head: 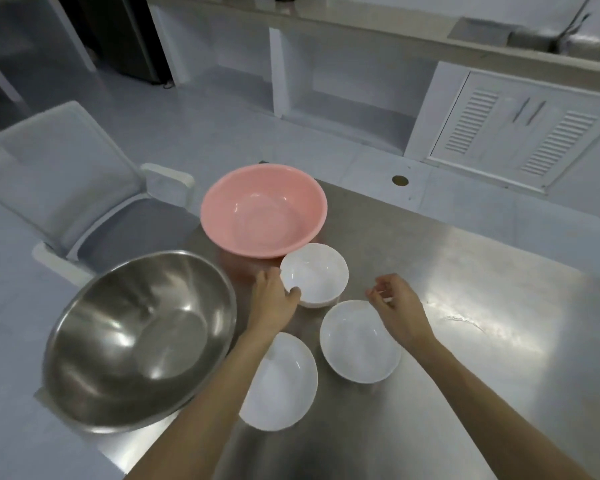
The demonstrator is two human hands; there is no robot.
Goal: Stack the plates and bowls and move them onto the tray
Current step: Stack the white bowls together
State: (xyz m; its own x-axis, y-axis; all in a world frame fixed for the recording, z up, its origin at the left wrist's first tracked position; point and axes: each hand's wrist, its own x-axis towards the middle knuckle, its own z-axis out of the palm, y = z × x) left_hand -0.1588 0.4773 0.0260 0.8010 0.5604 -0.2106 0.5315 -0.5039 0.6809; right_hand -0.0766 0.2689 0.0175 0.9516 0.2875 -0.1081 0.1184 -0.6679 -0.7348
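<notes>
Surface (465,306): shiny steel, fills the lower right of the frame; glare patches at right.
Pink bowl (264,211): large, upright, centre of the frame, at the far edge of the surface.
Steel bowl (139,341): largest item, lower left; tilted toward the camera and overhanging the left edge of the surface.
White bowl, far (314,275): upright, just below the pink bowl and touching or nearly touching its rim. A second rim shows under its base, so it may sit nested in another bowl; cannot tell for sure.
White bowl, right (359,341): upright, lower centre, just below the far white bowl.
White bowl, near (284,382): lower centre, left of the right one, partly hidden by the left forearm.
Left hand (272,299): grasping the far white bowl at its left rim, thumb on the near edge, fingers behind the far side.
Right hand (395,303): released, fingers loosely curled, holding nothing; hovers over the top edge of the right white bowl, near the far one.
Chair (84,188): white frame, grey seat, left of the frame, on the floor.
Cabinet (520,133): white, slatted doors, upper right.
Tray: none seen in this view.
</notes>
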